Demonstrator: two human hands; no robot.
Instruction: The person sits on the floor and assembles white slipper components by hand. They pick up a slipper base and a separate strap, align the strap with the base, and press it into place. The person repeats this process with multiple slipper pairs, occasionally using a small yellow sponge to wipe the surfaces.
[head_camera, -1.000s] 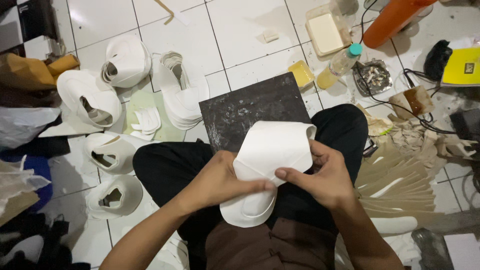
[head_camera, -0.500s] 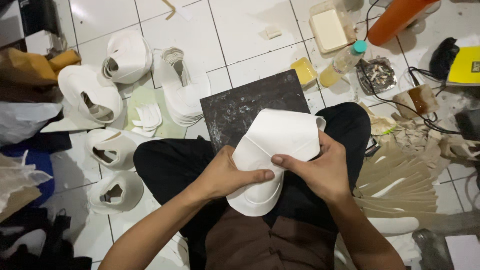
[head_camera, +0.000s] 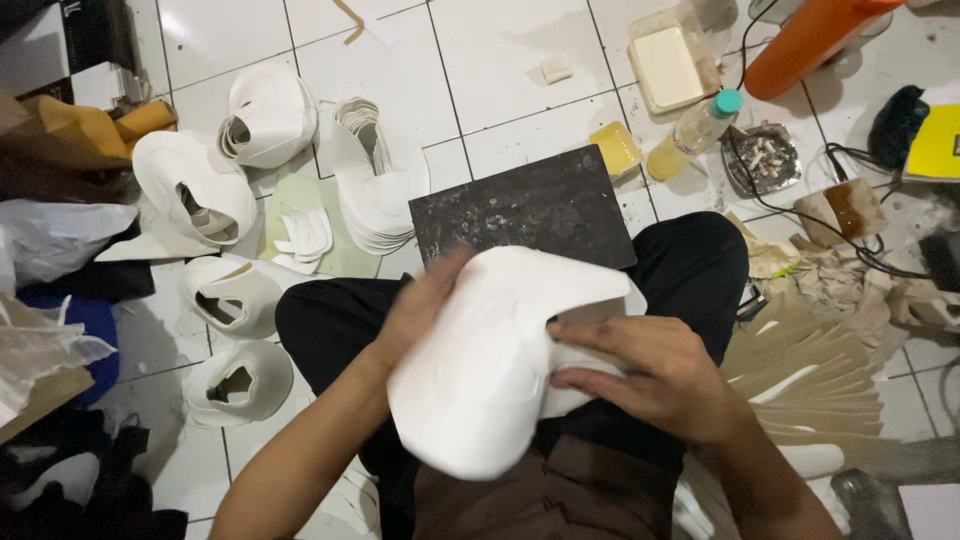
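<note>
My right hand (head_camera: 660, 375) lies over the near right side of a white, curved sheet-material shell piece (head_camera: 490, 370), fingers pressed flat and close together against its folded flap. My left hand (head_camera: 425, 305) is blurred at the piece's far left edge; it seems to cup the material, but I cannot tell how its fingers sit. The piece rests over my lap, above my black trousers (head_camera: 690, 270), not on the floor.

Just beyond my knees a dark square slab (head_camera: 520, 205) lies on the white tiled floor (head_camera: 500, 60). Toward the floor's left edge sit four formed white shells (head_camera: 235, 385) and, beside the slab, a stack of flat white cut pieces (head_camera: 375, 190). I judge this shell mid-shaping, with several done and many flat pieces left.
</note>
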